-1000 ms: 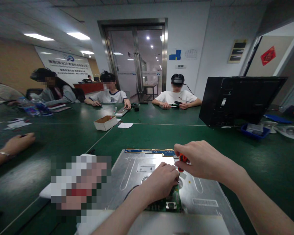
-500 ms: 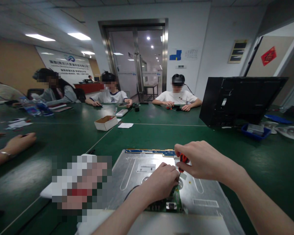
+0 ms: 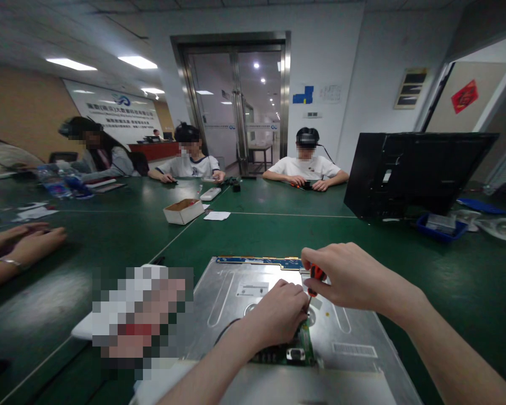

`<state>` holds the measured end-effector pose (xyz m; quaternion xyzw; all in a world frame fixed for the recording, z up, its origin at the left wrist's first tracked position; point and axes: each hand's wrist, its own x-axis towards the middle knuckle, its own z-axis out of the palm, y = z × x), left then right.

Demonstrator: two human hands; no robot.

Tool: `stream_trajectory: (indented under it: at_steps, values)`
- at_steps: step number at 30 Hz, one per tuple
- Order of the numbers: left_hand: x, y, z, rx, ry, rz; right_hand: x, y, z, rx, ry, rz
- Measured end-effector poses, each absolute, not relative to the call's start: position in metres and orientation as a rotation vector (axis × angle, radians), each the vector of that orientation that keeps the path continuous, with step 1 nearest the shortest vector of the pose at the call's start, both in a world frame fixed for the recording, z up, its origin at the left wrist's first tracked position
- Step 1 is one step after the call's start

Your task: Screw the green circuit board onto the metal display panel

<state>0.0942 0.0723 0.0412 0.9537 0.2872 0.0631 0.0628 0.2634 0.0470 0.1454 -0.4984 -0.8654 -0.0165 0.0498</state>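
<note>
A metal-backed display panel lies in front of me, with a green circuit board on it and a narrow blue board along its far edge. My right hand grips the red and black handle of a screwdriver, its shaft pointing down at the green board. Close beside the shaft, my left hand rests over the board with curled fingers. Its fingertips are near the screwdriver's lower end; what they pinch, if anything, is hidden.
A black monitor housing stands at the right near a blue tray. Ahead on the green table is an open cardboard box. A blurred-out item lies left of the panel. A co-worker's hands rest at far left; others sit opposite.
My hands and the screwdriver hold almost the same position. At far left, a co-worker's hands have come closer together. The whole view has shifted very slightly.
</note>
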Motion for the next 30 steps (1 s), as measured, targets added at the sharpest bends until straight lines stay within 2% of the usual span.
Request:
stream_trajectory:
  at_steps: [30]
  values:
    - [0.0941,0.0738,0.0395,2.941,0.862,0.161,0.2672,0.0435,0.1467,-1.456,-2.652,0.016]
